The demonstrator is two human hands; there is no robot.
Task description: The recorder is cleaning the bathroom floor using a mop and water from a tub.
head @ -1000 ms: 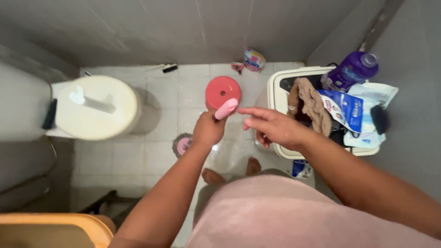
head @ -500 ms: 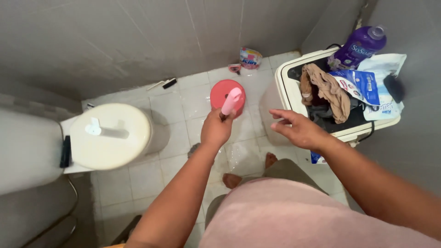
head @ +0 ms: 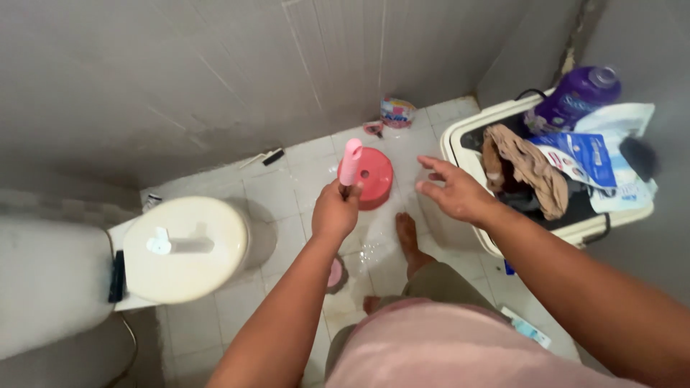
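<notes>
Pink-handled brush [head: 351,162] upright, gripped in closed left hand [head: 335,212] above wet white tile floor [head: 302,179], in front of red round lid [head: 368,177]. Right hand [head: 453,190] open, fingers spread, empty, beside white laundry basket [head: 460,144]. Scrubbing not visibly underway; toilet [head: 185,248] lid down.

The wet white tiled floor [head: 287,187] carries a red round lid [head: 370,179], a toilet [head: 183,248], a white hamper [head: 471,230] and a crumpled packet [head: 397,112].

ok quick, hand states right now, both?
Left hand: closed around the pink-handled brush, held upright.
Right hand: open, fingers spread, holding nothing, above the wet floor.
</notes>
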